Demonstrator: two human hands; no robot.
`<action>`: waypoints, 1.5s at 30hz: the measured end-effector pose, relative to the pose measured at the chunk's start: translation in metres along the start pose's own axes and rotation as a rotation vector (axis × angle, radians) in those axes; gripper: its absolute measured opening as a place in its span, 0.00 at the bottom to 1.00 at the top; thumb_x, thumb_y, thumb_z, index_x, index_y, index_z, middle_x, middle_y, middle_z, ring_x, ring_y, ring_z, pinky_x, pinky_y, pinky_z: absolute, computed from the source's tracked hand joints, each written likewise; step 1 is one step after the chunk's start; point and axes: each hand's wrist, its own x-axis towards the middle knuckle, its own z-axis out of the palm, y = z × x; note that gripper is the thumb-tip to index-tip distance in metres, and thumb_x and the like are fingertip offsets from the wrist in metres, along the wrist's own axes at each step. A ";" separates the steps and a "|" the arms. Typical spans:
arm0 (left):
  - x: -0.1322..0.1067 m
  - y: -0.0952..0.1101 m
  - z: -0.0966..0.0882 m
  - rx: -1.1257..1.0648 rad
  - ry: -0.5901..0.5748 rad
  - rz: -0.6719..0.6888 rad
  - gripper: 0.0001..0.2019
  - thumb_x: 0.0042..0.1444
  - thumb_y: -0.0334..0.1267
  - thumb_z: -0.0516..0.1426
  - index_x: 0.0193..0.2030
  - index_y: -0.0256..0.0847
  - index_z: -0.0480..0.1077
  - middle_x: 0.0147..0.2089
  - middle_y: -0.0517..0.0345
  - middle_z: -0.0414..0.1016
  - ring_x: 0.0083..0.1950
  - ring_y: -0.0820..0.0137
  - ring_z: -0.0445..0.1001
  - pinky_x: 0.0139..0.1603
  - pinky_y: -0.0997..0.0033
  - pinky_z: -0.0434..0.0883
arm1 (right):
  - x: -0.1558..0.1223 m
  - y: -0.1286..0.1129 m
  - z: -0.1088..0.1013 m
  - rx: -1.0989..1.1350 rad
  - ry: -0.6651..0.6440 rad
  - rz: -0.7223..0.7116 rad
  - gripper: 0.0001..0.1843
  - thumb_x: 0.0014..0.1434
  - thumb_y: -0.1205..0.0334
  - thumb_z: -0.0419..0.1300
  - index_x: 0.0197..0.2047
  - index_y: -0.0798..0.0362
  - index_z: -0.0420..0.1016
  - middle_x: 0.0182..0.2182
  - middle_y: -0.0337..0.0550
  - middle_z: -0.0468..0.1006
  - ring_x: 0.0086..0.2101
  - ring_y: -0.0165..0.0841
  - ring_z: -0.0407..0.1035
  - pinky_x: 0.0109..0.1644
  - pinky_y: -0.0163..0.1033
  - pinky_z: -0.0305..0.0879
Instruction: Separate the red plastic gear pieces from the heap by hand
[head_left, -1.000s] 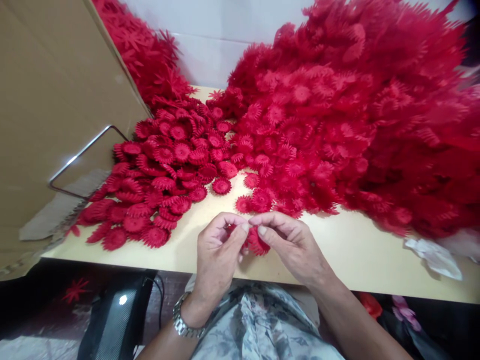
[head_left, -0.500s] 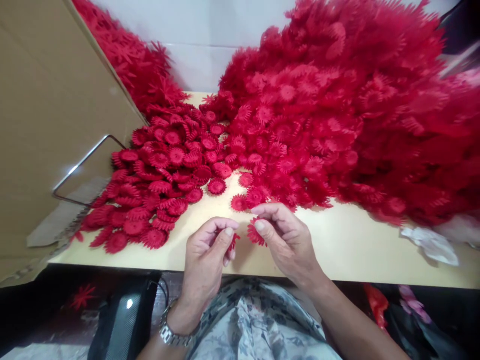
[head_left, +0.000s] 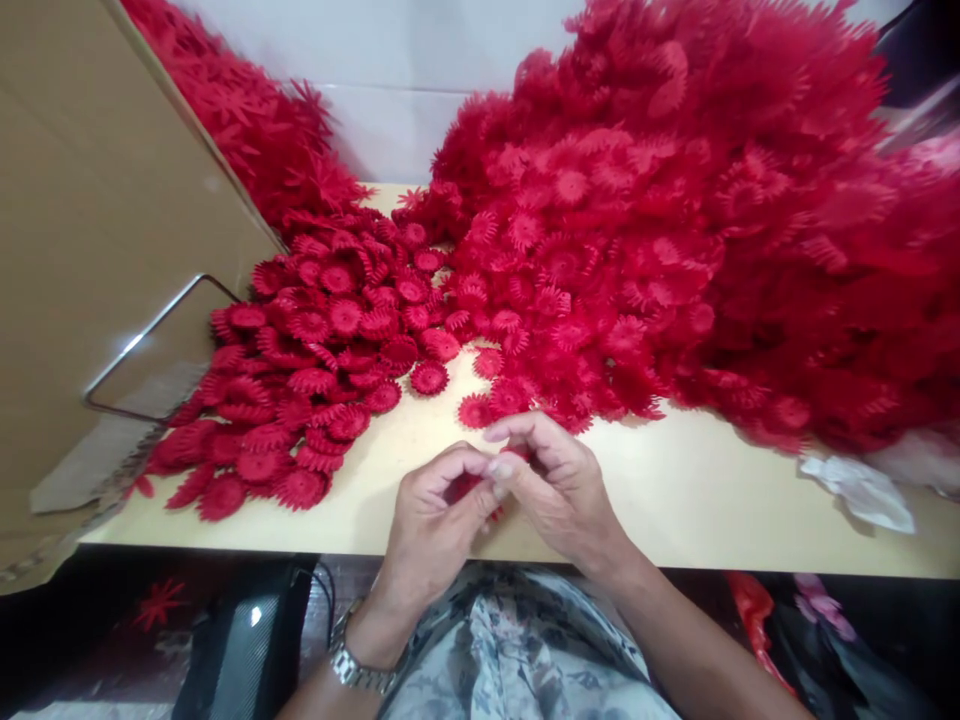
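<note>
My left hand point(head_left: 439, 515), with a metal watch at its wrist, is closed in a pinch on a red flower piece point(head_left: 463, 487), mostly covered by the fingers. My right hand point(head_left: 559, 490) pinches another red flower piece point(head_left: 516, 453), of which only a sliver shows. The fingertips of both hands meet above the front of the table. Beyond them on the left lies a heap of red fringed flower pieces point(head_left: 345, 316), round with toothed edges. A larger, paler-looking pile of red flower pieces point(head_left: 574, 187) rises at the back and right.
A cardboard box point(head_left: 150, 200) stands at the left, with a bent metal wire handle point(head_left: 142, 340) beside it. Star-shaped red pieces point(head_left: 232, 110) are heaped behind the box. Crumpled white plastic point(head_left: 859, 492) lies at the right on the pale table point(head_left: 690, 490).
My two hands have come together, the left moving right and the right slightly left. The flower pieces between the fingers are now more hidden. The view has shifted slightly.
</note>
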 end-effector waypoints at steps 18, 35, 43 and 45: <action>0.002 -0.008 0.002 0.041 0.054 0.108 0.05 0.47 0.35 0.62 0.24 0.38 0.74 0.23 0.62 0.65 0.19 0.80 0.57 0.15 0.80 0.53 | -0.005 -0.006 -0.012 -0.104 -0.060 -0.081 0.16 0.55 0.69 0.56 0.47 0.49 0.71 0.31 0.37 0.70 0.32 0.27 0.66 0.38 0.33 0.65; 0.045 0.011 -0.015 1.001 0.176 0.474 0.06 0.54 0.32 0.52 0.32 0.39 0.70 0.33 0.54 0.69 0.35 0.66 0.70 0.39 0.68 0.65 | 0.035 -0.012 -0.032 -1.157 -0.064 -0.316 0.16 0.59 0.69 0.51 0.51 0.59 0.68 0.45 0.57 0.69 0.42 0.42 0.67 0.44 0.47 0.68; 0.040 0.010 -0.009 1.114 0.023 0.341 0.17 0.56 0.29 0.48 0.51 0.32 0.65 0.47 0.45 0.71 0.49 0.62 0.69 0.51 0.63 0.65 | 0.039 -0.006 -0.015 -1.155 -0.322 -0.124 0.24 0.58 0.71 0.49 0.59 0.57 0.58 0.49 0.54 0.65 0.44 0.39 0.69 0.43 0.43 0.70; 0.037 0.010 -0.009 1.066 0.011 0.316 0.19 0.55 0.27 0.48 0.54 0.30 0.63 0.51 0.44 0.69 0.52 0.62 0.67 0.55 0.63 0.63 | 0.039 -0.005 -0.012 -1.073 -0.327 -0.106 0.29 0.56 0.72 0.49 0.62 0.56 0.52 0.49 0.53 0.64 0.45 0.39 0.67 0.45 0.42 0.69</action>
